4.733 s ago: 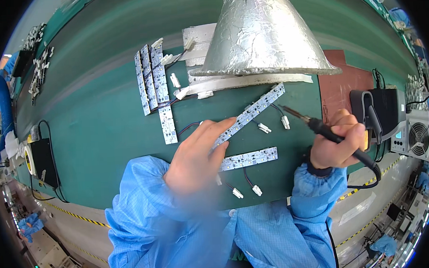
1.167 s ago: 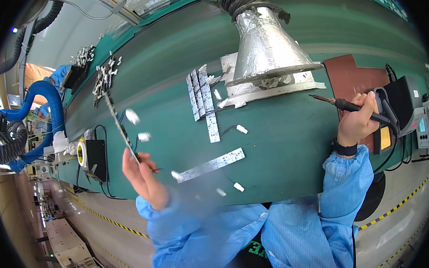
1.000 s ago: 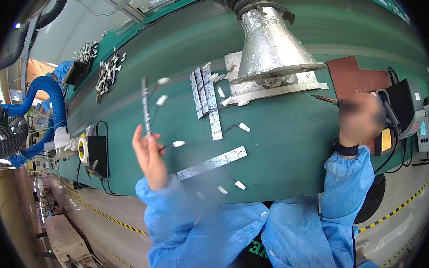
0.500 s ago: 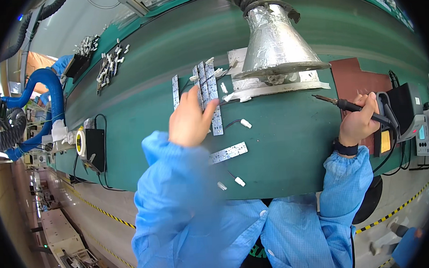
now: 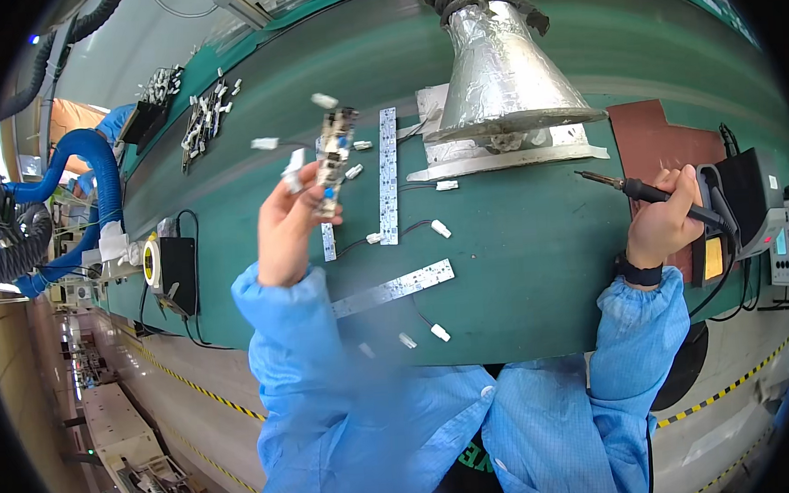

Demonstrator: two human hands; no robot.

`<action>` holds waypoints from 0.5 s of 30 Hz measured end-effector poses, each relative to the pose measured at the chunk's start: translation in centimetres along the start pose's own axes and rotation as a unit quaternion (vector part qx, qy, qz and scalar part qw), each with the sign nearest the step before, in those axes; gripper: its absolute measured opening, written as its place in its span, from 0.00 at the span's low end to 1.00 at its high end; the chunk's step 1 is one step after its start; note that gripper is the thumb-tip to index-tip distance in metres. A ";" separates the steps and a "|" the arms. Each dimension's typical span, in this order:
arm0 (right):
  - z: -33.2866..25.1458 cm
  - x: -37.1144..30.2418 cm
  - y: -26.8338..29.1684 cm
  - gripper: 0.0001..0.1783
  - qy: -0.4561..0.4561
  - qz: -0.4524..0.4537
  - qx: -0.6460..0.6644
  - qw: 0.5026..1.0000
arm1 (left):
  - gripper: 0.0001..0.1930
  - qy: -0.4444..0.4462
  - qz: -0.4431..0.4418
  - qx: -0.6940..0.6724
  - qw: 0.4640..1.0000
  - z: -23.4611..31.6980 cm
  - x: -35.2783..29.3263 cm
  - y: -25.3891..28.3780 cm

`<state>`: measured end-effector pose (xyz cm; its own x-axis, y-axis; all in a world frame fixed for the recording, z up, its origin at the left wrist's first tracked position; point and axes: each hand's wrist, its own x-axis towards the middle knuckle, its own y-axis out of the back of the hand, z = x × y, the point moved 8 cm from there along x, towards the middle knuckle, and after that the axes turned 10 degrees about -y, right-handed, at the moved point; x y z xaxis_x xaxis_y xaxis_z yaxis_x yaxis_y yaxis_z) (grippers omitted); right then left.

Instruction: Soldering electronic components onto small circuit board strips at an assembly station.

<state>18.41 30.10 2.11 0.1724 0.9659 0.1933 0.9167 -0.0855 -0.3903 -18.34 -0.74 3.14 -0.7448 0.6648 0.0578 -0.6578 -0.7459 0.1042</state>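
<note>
My left hand (image 5: 288,221) is raised over the bench, closed on a bunch of narrow circuit board strips (image 5: 335,160). White connectors on short wires dangle around the bunch, slightly blurred. Beneath it, a light strip (image 5: 328,241) is partly covered. To its right a long white LED board strip (image 5: 389,175) lies upright in the picture, and a slanted strip (image 5: 405,284) lies nearer to me, its left end by my sleeve. Black wires with white connectors (image 5: 441,229) are beside them. At the right, my right hand (image 5: 664,228) grips a soldering iron (image 5: 643,193), its tip pointing left.
A foil-covered extraction hood (image 5: 511,80) stands over a white board at the back. Right of it are a brown mat (image 5: 652,144), a soldering station (image 5: 758,201) and a yellow sponge (image 5: 711,259). At left sit a black box (image 5: 175,274) and piled wired strips (image 5: 201,123).
My left hand has picked up several strips from the group on the bench and moved left with them. One long strip stays behind there. My right hand with the soldering iron has barely moved.
</note>
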 end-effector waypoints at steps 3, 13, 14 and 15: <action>-0.3 -0.2 -0.3 0.21 -0.011 -0.009 -0.009 1.000 | 0.22 -0.084 0.047 0.023 0.995 2.5 -1.8 3.5; -0.5 -0.2 -0.4 0.21 0.008 -0.006 0.003 1.000 | 0.18 -0.055 0.098 0.597 0.794 -0.4 -6.6 11.4; -0.4 -0.2 -0.5 0.21 0.006 -0.008 0.003 1.000 | 0.18 -0.087 0.094 0.624 0.771 -0.5 -7.2 11.2; -0.5 -0.2 -0.5 0.21 0.009 -0.006 0.011 1.000 | 0.18 -0.084 0.093 0.624 0.771 -0.3 -7.7 10.9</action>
<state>18.07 29.83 2.69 0.1679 0.9624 0.2137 0.9106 -0.0684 -0.4076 -19.79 -13.97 3.55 -0.7186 0.6257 0.3037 0.1566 -0.2799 0.9472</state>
